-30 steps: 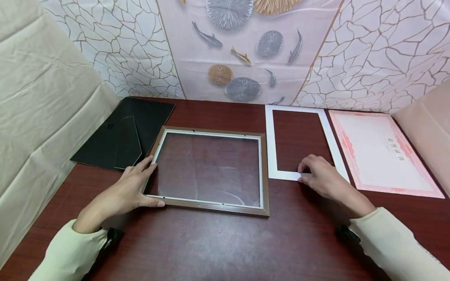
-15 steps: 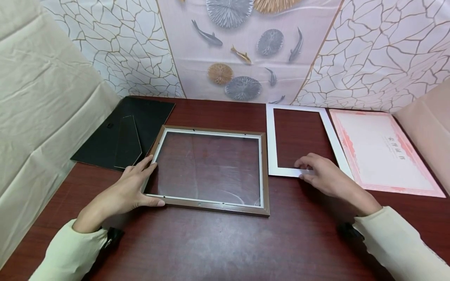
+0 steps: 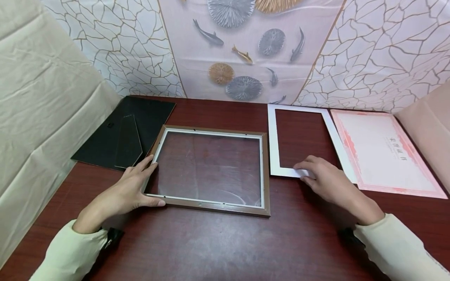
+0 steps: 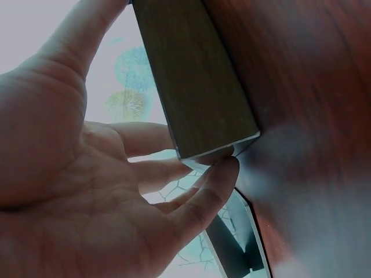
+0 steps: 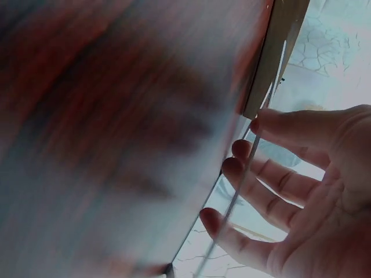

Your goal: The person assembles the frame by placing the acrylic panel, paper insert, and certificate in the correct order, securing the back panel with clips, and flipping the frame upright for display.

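Two hands are at work, well apart from each other. The left hand (image 3: pixel 128 188) is spread, its thumb and fingers set wide around the near left corner of a brown frame (image 3: pixel 218 207): the thumb touches the front rail, the fingers the left one. The frame, with a clear pane (image 3: pixel 211 168) inside its pale inner edge, lies flat, reaching from the left hand towards the right. The right hand (image 3: pixel 328 183) pinches the near strip of a white mat (image 3: pixel 285 171), thumb on the outer edge and fingers over the opening side; the mat stretches away beyond this hand, just beside the frame. How far it is raised I cannot tell. Beyond the left hand is a black board (image 3: pixel 98 136) with a stand leg (image 3: pixel 128 142); right of the right hand, a pink-bordered sheet (image 3: pixel 379 152) lies by the mat.
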### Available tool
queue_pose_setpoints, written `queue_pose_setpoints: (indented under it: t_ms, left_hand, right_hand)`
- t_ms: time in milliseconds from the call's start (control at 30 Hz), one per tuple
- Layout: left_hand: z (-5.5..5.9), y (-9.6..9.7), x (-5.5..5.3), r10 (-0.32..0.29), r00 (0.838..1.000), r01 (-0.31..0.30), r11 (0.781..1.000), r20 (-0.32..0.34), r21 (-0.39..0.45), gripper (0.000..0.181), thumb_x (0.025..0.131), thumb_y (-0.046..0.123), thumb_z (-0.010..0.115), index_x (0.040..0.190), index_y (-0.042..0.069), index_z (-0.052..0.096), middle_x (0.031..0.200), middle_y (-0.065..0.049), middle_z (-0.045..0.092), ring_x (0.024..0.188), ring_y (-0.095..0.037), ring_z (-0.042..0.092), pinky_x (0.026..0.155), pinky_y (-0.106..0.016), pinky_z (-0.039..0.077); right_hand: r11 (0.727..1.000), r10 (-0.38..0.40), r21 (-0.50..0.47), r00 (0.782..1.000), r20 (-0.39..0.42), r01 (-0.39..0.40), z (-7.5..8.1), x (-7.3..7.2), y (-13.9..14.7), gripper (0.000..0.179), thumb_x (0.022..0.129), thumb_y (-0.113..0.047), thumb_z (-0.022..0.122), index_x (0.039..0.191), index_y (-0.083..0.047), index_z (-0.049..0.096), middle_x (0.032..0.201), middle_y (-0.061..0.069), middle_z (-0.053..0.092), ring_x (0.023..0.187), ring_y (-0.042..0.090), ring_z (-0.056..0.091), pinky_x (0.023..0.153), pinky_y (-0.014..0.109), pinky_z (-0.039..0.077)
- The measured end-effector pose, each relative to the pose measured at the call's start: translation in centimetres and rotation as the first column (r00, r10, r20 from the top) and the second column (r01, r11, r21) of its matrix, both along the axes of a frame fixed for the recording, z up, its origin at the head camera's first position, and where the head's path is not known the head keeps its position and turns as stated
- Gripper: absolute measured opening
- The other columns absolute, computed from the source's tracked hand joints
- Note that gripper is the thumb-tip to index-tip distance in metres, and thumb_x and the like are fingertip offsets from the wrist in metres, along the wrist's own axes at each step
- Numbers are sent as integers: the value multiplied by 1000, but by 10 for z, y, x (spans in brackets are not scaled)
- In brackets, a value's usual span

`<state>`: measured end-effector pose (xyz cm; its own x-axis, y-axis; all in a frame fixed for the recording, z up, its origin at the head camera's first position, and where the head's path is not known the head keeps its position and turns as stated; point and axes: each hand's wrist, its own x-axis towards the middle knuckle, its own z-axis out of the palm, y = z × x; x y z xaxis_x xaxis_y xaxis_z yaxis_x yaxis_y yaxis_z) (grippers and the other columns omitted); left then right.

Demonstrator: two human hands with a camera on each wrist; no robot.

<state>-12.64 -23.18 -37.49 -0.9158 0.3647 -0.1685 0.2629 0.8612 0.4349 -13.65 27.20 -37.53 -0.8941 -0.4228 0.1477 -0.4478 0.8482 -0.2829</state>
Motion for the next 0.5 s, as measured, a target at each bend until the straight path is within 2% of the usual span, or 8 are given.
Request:
queue_pose_setpoints:
  t_ms: [133,267,500]
  left_hand:
    - [0,0,1,35,999,-36,999,37,37,126,76,57,89,163,-7,25,173,-27,13,147,-63,25,114,-76,30]
    - [-1,0,2,70,996,-74,996,57,57,133,75,56,90,165,-6,14,173,-28,11,148,-63,22,115,-75,29]
    - [-2,0,2,106,991,-112,991,83,69,136,74,54,91,165,-7,10,171,-31,13,152,-62,18,118,-74,25]
  right_hand:
    - [1000,1,26,996,-92,1,1,7,-1,29,84,5,77,112,-5,77,104,11,72,95,30,70,77,53,57]
    - [1000,7,16,988,-155,-4,1,13,0,30,82,5,79,110,-6,78,105,10,72,96,32,71,76,54,58]
    - [1000,11,3,974,-226,-10,3,21,3,35,78,6,83,108,-9,79,103,7,71,92,29,71,66,51,57]
